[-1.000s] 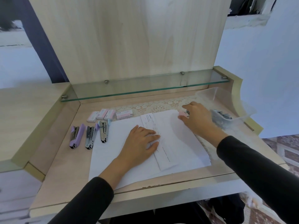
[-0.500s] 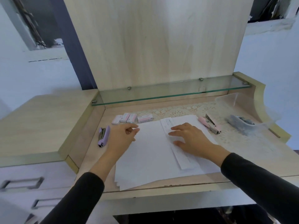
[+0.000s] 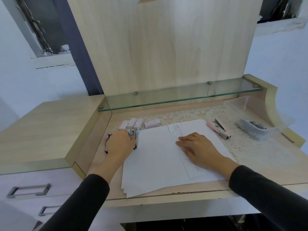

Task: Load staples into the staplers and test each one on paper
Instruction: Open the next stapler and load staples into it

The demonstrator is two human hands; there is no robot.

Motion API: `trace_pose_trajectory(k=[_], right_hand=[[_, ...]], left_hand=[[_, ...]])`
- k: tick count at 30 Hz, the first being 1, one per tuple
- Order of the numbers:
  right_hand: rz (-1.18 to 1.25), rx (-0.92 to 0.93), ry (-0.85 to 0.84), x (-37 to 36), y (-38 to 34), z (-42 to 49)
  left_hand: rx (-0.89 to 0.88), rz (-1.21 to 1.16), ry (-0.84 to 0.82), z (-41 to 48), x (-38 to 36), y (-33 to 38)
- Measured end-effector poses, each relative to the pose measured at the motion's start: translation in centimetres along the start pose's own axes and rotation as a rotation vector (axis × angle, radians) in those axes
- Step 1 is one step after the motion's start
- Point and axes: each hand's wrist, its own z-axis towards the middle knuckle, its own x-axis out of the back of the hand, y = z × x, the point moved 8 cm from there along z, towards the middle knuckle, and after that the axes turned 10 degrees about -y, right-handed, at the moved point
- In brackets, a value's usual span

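The left hand [image 3: 120, 144] curls over a light blue stapler [image 3: 133, 132] at the left edge of the paper stack [image 3: 155, 164], with a purple stapler [image 3: 106, 142] half hidden beside it. The right hand [image 3: 198, 147] lies flat on a printed strip [image 3: 186, 162] atop the stack. Four staple boxes [image 3: 138, 123] sit behind, and a pink stapler [image 3: 219, 129] lies open on the lace mat [image 3: 183, 116] near a clear plastic bag [image 3: 250, 124]

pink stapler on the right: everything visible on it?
The pink stapler has a pale pink, plastic-looking shell and a grey metal rail, splayed apart at the far end as if open. It lies diagonally on the lace mat, just right of the paper stack. Neither the left hand nor the right hand touches it.
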Motion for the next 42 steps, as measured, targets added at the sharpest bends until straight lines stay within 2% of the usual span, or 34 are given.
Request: trace_pose_trajectory(k=[5, 9, 17, 26, 30, 35, 39, 42], right_hand=[[0.016, -0.019, -0.014, 0.0, 0.2, 0.0], [0.025, -0.018, -0.008, 0.0, 0.2, -0.1], [0.029, -0.044, -0.023, -0.1, 0.6, -0.1], [0.041, -0.036, -0.020, -0.1, 0.6, 0.0], [0.046, -0.028, -0.021, 0.0, 0.5, 0.0], [0.118, -0.084, -0.066, 0.0, 0.9, 0.2], [0.242, -0.198, -0.159, 1.2, 1.5, 0.6], [0.352, -0.204, -0.048, 3.1, 0.9, 0.7]], left_hand=[[-0.010, 0.192, -0.054, 0.0, -0.2, 2.0], [-0.028, 0.166, -0.097, 0.9, -1.1, 2.3], [-0.106, -0.104, -0.125, 0.7, -1.3, 3.4], [-0.221, -0.324, -0.398, 0.2, -2.9, 4.8], [-0.278, -0.275, -0.402, 0.1, -2.6, 5.8], [-0.332, -0.350, -0.363, -0.7, -2.2, 6.4], [-0.403, -0.534, -0.288, -1.4, -0.8, 7.0], [-0.435, -0.687, -0.274, -2.2, -0.4, 7.4]])
